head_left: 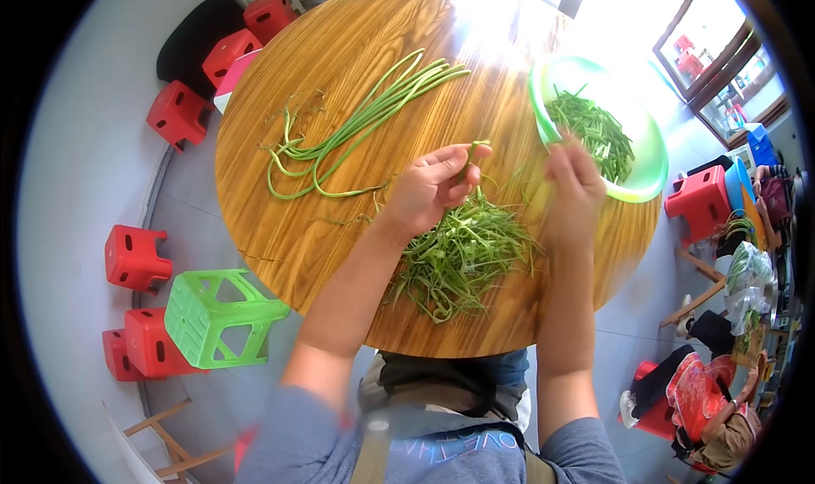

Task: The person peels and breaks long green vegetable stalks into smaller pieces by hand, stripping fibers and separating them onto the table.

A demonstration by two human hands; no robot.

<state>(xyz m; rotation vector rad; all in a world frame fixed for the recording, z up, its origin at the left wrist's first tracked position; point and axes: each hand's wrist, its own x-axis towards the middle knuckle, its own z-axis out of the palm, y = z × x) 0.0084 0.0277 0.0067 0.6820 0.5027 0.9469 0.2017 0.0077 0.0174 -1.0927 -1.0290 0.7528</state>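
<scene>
My left hand point(433, 187) is closed on a garlic scape, whose short green end point(477, 143) sticks out past thumb and fingers. Below it on the table lies a loose heap of thin green scape tops point(467, 259). My right hand point(576, 182) is at the near left rim of a pale green bowl point(652, 157), blurred by motion, so its fingers are unclear. Inside the bowl are many short cut scape pieces point(598, 136). Beyond my left hand, a bunch of long whole garlic scapes point(365, 115) lies on the table, some stems curled.
The round wooden table point(280, 238) fills the middle. Red stools point(136, 259) and a green stool point(212, 318) stand on the floor at left. To the right are another red stool point(698, 204) and a seated person in a red patterned garment point(700, 391).
</scene>
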